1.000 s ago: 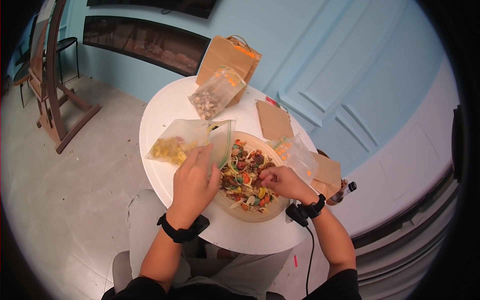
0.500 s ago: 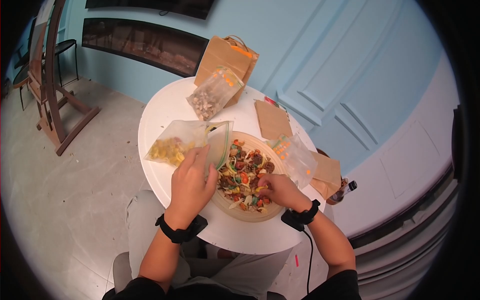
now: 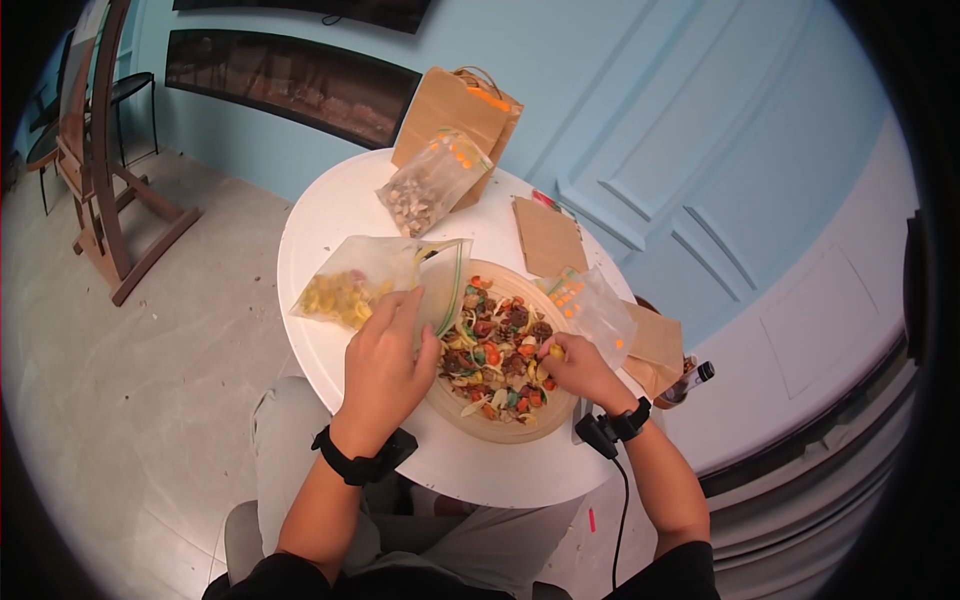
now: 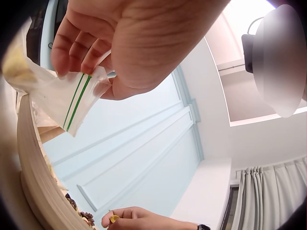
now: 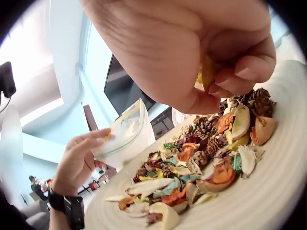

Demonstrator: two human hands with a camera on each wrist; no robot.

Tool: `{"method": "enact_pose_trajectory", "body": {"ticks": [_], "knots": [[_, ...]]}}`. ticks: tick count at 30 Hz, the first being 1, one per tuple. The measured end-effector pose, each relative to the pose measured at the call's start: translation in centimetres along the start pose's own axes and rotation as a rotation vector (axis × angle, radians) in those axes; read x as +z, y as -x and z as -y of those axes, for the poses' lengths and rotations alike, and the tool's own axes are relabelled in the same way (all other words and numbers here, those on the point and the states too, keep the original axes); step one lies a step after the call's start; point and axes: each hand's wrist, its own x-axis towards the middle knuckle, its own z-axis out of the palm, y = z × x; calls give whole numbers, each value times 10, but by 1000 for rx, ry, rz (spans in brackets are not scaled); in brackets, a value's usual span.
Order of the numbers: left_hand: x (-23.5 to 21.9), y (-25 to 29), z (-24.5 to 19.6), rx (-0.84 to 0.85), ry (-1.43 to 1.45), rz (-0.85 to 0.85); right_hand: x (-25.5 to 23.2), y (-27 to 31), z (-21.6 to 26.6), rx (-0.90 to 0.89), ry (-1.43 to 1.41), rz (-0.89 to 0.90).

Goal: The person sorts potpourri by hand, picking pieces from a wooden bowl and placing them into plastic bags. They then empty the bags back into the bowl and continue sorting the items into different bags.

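My right hand (image 3: 584, 372) pinches a small yellow piece (image 3: 557, 352) just above the right part of a round pale plate (image 3: 477, 427). Dried flowers, petals and small cones (image 5: 206, 143) in mixed colours are heaped on that plate. At the plate's left, my left hand (image 3: 388, 368) grips the open edge of a clear zip bag (image 4: 53, 96) with a green seal; its thumb and fingers pinch the plastic in the left wrist view. Yellow pieces (image 3: 345, 298) lie inside this bag, toward its far left end.
On the white round table (image 3: 310, 240) stand a brown paper bag (image 3: 455, 115) and a clear bag of pale pieces (image 3: 420, 200). Flat brown paper (image 3: 549, 238) and another clear bag (image 3: 598, 318) lie at the right. A wooden easel (image 3: 105, 200) stands on the floor at left.
My right hand dipped into the mixed pieces, then rose and moved slightly right with a yellow piece between its fingers. My left hand stays at the zip bag.
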Motion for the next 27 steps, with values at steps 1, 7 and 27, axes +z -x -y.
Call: {"method": "enact_pose_trajectory", "body": {"ticks": [1, 7, 27], "knots": [[0, 0, 0, 4, -2, -1, 2, 1, 0, -11, 56, 9], [-1, 0, -1, -8, 4, 11, 12, 8, 2, -98, 431, -14], [-3, -1, -4, -44, 26, 30, 12, 1, -4, -172, 22, -6]]}}
